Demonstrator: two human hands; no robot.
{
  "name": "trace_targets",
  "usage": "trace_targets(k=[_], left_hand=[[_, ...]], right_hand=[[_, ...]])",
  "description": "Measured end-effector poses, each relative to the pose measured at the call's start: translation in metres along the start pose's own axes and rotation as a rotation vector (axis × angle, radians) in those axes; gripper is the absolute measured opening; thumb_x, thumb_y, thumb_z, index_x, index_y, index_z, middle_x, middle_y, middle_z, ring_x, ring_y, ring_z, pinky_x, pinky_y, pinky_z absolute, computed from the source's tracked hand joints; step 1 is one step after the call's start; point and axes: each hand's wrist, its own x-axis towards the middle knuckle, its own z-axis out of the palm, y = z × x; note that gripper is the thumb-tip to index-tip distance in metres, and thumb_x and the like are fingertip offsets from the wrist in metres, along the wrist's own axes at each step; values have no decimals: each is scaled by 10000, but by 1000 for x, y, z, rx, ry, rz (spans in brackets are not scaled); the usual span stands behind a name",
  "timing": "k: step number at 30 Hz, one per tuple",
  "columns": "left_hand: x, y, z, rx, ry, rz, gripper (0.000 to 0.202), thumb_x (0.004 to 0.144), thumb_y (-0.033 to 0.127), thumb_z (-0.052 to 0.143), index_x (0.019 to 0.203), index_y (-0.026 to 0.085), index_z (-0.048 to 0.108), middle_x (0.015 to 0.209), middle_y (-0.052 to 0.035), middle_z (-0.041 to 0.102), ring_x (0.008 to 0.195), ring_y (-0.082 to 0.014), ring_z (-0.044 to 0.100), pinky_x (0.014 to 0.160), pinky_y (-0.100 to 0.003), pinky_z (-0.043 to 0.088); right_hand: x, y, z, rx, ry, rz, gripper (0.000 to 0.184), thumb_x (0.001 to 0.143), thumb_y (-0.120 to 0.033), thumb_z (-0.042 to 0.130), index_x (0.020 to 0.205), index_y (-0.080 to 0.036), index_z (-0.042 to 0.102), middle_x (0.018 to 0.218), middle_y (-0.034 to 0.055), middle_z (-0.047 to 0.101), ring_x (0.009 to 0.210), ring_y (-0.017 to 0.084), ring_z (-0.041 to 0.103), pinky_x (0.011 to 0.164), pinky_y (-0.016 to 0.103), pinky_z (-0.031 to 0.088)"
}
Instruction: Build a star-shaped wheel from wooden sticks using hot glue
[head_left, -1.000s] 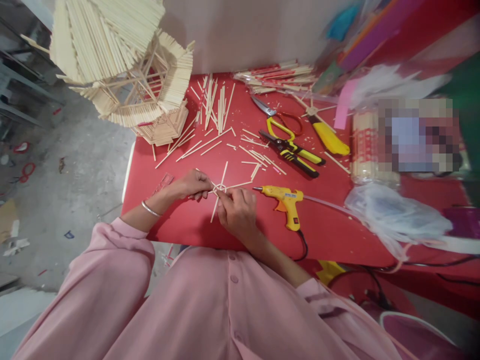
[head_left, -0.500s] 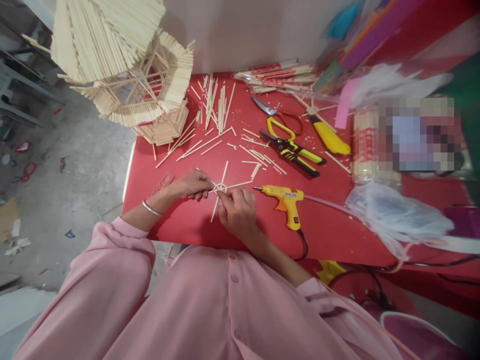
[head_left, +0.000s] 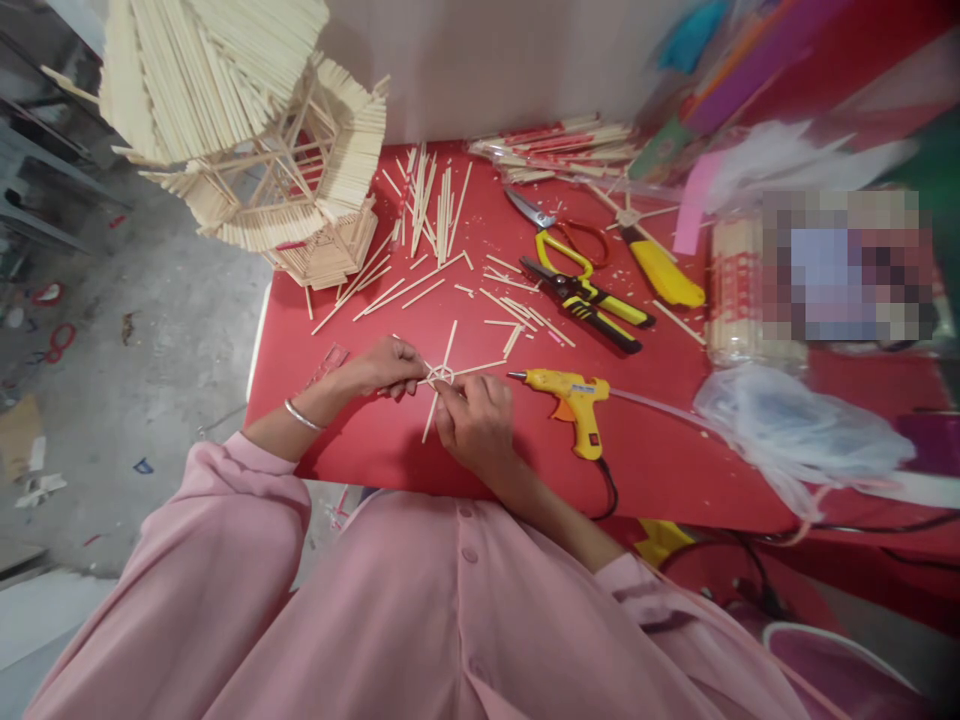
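Note:
Between my hands, above the red table point(head_left: 375, 450), is a star-shaped frame of thin wooden sticks point(head_left: 451, 345), its arms spreading from a small ring of short pieces. My left hand point(head_left: 390, 368), with a silver bangle at the wrist, pinches the frame's left side. On the lower right of its centre, my right hand point(head_left: 477, 415) grips it with thumb and fingers, hiding part of the ring. Just right of my right hand, a yellow glue gun point(head_left: 574, 395) lies with its nozzle toward the frame and a clear glue stick out its back.
A tiered model of wooden sticks point(head_left: 330, 240) stands at the back left. Loose sticks point(head_left: 444, 215) lie behind my hands. Scissors point(head_left: 559, 250), black-and-yellow cutters point(head_left: 589, 305) and a yellow-handled tool point(head_left: 664, 270) lie right of them. Plastic bags point(head_left: 802, 425) cover the right side.
Almost nothing differs. Both hands keep their hold on the stick frame in the same place; the view has shifted very slightly.

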Motion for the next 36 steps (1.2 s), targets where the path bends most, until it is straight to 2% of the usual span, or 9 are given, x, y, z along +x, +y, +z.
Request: trace_targets(k=[5,14,36], left_hand=[[2,-3,-1,11,2,12,250,902,256,632,691,128,676,490,1,612,332,-59,465,340,-181,291],[1,-3,-2,61,5,27,270,900,264,632,663,142,674,482,-1,608,343,-61,473,352,-178,304],[-2,1,-1,60,10,37,236,891,240,615,694,130,685,500,-1,617,361,-65,494,349,-174,316]], right_hand=[[3,-2,1,-13,-12,26,358,971,-270,509,1272,-207,691,1004,93,660,938,243,489,818,396,307],[8,-5,0,-15,15,32,322,995,-268,489,1225,-195,702,1011,100,661,981,241,502,841,393,316],[7,-3,2,-3,-26,31,326,1001,-285,485,1238,-195,690,1025,103,657,975,245,499,840,403,321]])
